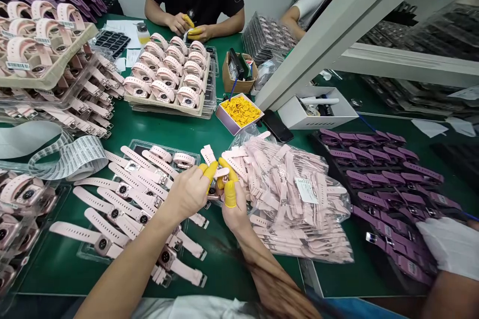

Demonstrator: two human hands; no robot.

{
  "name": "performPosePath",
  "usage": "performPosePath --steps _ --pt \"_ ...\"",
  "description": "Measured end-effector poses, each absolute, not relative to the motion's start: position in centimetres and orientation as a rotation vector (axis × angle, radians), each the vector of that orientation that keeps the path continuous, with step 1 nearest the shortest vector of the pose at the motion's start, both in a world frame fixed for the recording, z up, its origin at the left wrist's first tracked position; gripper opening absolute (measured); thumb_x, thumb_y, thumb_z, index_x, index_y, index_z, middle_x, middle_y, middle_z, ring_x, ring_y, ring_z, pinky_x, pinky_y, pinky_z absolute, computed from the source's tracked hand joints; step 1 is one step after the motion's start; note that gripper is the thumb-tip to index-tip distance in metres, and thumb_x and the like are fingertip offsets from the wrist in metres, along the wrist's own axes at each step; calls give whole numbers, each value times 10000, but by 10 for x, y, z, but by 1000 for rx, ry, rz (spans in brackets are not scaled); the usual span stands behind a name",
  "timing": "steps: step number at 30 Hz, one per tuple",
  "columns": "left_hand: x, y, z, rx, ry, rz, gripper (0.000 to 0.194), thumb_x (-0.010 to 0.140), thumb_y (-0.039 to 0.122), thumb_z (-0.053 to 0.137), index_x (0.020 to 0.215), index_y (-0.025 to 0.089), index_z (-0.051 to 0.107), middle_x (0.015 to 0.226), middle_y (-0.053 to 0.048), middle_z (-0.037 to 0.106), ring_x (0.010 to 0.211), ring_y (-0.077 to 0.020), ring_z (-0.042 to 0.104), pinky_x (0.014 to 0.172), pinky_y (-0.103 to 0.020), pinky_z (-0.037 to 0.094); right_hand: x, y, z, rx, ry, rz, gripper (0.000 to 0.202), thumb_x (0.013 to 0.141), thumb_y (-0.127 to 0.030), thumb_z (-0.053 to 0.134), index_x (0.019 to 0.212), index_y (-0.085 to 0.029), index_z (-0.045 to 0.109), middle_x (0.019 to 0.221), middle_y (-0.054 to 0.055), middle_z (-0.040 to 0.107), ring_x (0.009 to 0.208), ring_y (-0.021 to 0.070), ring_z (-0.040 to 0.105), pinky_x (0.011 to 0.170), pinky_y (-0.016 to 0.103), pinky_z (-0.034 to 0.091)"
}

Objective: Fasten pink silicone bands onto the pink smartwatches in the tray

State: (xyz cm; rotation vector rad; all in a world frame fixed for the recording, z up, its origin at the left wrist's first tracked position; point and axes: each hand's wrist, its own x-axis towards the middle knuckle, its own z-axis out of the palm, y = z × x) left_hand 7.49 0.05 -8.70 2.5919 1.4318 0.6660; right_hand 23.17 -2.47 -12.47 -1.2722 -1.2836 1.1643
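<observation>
My left hand (191, 187) and my right hand (232, 197), both with yellow finger cots, meet over the middle of the table. Between their fingertips they hold a pink smartwatch (221, 173) by its strap, and the fingers hide much of it. To the left, several pink watches (144, 218) lie face down with their straps spread out, some over a clear plastic tray (192, 145). Beside my right hand is a big heap of pink straps (277, 174) in clear plastic bags, with a white label (306, 190) on top.
A tray of pink watches (164, 72) stands farther back. Stacked trays (41, 79) and a curled label roll (86, 157) are at left. A box of yellow finger cots (239, 112), a phone (277, 126) and purple watches (389, 174) are at right. Co-workers sit opposite and at right.
</observation>
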Motion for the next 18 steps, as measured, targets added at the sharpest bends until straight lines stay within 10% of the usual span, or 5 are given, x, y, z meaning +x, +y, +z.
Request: performPosePath --steps 18 --pt "77 0 -76 2708 1528 378 363 924 111 452 1158 142 727 945 -136 708 827 -272 691 626 -347 587 237 -5 -122 -1123 -978 1107 313 842 -420 792 1064 -219 702 965 50 736 861 208 704 723 336 587"
